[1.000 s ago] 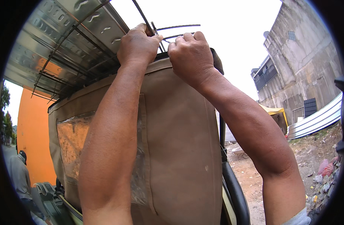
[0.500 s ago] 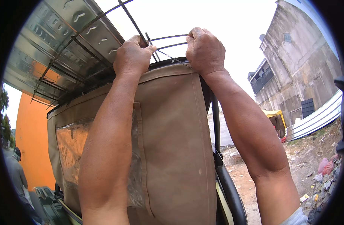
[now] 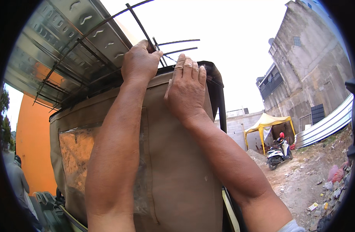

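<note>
My left hand (image 3: 140,62) is closed round the end of a dark steel bar (image 3: 138,22) above the top edge of a brown canvas cover (image 3: 177,154). Its thumb points right, and a thin twisted wire (image 3: 169,58) runs beside the thumb. My right hand (image 3: 187,87) lies against the upper canvas with its fingers stretched upward near the wire's lower end. Its fingertips reach the black top edge of the cover. Two thin bar ends (image 3: 179,41) stick out to the right above it.
Perforated metal sheets (image 3: 77,23) lie over the bars at upper left. A clear window (image 3: 78,154) is set in the canvas. A person in grey (image 3: 17,178) stands at far left by an orange wall (image 3: 34,147). At right are a scooter (image 3: 279,154), a yellow canopy (image 3: 268,121) and rubble.
My right hand has moved left and down from the bar ends onto the canvas, and its closed fingers have straightened. My left hand keeps its hold on the bar.
</note>
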Available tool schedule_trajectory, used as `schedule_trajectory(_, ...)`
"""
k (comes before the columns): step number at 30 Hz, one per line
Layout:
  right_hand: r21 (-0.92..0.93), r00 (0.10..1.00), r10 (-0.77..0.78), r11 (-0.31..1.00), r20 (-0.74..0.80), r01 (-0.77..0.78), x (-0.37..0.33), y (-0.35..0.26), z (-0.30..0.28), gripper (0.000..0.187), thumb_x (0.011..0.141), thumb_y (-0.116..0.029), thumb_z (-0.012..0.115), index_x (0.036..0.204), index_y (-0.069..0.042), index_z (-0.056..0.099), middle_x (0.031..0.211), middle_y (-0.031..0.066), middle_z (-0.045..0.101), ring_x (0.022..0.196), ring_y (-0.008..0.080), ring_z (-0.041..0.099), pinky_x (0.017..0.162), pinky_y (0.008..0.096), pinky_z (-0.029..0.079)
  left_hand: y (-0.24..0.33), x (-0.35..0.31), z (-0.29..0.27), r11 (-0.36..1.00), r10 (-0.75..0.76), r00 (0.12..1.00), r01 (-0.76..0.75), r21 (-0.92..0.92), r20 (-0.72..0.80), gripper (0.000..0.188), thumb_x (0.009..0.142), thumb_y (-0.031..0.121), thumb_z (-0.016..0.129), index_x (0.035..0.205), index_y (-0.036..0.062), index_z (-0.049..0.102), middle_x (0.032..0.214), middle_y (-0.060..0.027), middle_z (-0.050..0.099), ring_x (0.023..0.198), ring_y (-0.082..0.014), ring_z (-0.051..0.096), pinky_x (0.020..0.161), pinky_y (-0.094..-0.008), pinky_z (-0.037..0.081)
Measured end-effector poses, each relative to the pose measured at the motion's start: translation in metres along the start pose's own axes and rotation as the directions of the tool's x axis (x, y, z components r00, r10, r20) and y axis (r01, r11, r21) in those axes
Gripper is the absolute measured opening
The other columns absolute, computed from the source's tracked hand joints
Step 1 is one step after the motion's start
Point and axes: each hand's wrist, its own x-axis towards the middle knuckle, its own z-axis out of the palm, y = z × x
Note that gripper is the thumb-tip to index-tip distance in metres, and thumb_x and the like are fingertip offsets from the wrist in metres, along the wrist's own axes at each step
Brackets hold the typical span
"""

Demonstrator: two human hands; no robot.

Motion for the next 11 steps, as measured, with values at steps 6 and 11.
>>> schedule_trajectory(6,0.354,0.964,0.244,0.897,0.103,-0.265,0.02,-0.01,0.009,0.053,0.077,-0.015,0.053,0.126,0.004,0.057,0.128,0.0205,0.056,0.134,0.0326,0.04,0.114,0.0577,0.013,-0.004,0.001,0.003,0.999,0.04,0.999,-0.039,0.018,-0.027,0.025,0.086,0.032,0.073,0.1,0.0112,0.071,0.094,-0.0041,0.074,0.091,-0.0169,0.07,0.083,-0.0366,0.055)
schedule_trajectory(11,0.345,0.833,0.335,0.793,0.44,-0.501,0.048,-0.008,-0.01,0.039,0.078,-0.017,0.061,0.114,-0.001,0.064,0.119,0.0115,0.062,0.126,0.0238,0.046,0.115,0.0594,0.01,-0.02,0.003,0.013,0.992,0.119,0.991,-0.117,0.041,-0.064,0.023,0.087,0.037,0.072,0.096,0.0161,0.07,0.091,-0.0032,0.074,0.087,-0.0175,0.072,0.076,-0.0379,0.058)
